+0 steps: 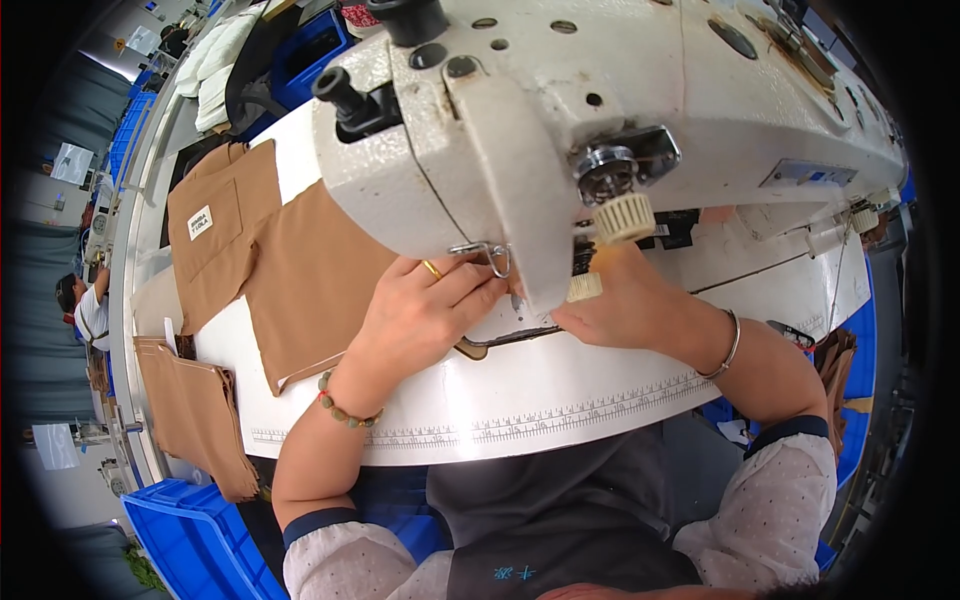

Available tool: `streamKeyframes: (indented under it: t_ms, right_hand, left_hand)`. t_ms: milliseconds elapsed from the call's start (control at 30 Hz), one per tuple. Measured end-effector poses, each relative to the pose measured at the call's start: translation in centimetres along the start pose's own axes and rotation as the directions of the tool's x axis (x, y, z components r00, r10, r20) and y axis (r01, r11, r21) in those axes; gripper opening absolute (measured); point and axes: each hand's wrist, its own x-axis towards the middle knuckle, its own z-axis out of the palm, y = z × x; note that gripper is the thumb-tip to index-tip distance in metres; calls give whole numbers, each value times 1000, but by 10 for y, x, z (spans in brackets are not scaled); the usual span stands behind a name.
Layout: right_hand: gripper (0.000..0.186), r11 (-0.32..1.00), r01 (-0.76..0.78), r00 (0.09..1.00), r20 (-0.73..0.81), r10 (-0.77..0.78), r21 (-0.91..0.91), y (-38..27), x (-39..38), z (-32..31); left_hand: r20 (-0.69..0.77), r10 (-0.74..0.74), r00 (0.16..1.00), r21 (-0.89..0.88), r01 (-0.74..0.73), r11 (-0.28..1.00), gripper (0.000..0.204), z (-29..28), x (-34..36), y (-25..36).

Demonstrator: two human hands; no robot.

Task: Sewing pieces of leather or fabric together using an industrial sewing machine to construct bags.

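My left hand [420,320], with a gold ring, is under the head of a white sewing machine [450,170], its fingers curled by the presser foot; what they grip is hidden. My right hand [610,300] is bent at the right of the needle area, its fingertips partly behind the machine, their hold unclear. Brown fabric pieces [300,290], one with a pocket [205,240] and white label, lie left of my left hand on the white table [560,390], which has a printed ruler along its front edge.
A stack of brown cut pieces [185,410] lies at the left edge above a blue crate [185,530]. White piles [210,70] and another crate [305,55] are at the back. A co-worker [85,310] is far left. More brown pieces [835,370] hang at the right.
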Motion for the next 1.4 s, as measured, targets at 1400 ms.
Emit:
streamKeyframes:
  t_ms: [1400]
  right_hand:
    - [15,999,-34,991,-128,34,0,9,-3,17]
  left_hand:
    - [39,-108,993,93,104,990,37,5,2,-2]
